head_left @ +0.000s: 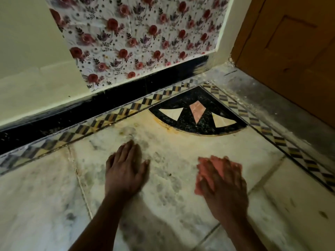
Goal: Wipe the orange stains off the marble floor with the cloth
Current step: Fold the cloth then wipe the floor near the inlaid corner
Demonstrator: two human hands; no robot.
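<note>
The person is leaning over a marble floor [181, 153], both hands down on it. The left hand [126, 169] is lying flat on the pale stone, fingers straight and close together, thumb spread to the side, holding nothing. The right hand [222, 180] is pressing on a pink cloth [216, 164], fingers extended and slightly apart across its top; motion blur is hiding whether the fingertips curl over the far edge. The cloth is lying bunched under that palm, showing beyond the fingers and along the thumb side, well apart from the left hand. Orange stains [172, 128] are running along the curved rim of a black quarter-circle inlay [197, 113] ahead of both hands, with a fainter yellowish tint spreading over the marble toward them. A checkered border strip [112, 115] is edging the floor below a black skirting [90, 107]. Floral wall covering [143, 37] is standing behind, and a wooden door [290, 42] is at the right.
</note>
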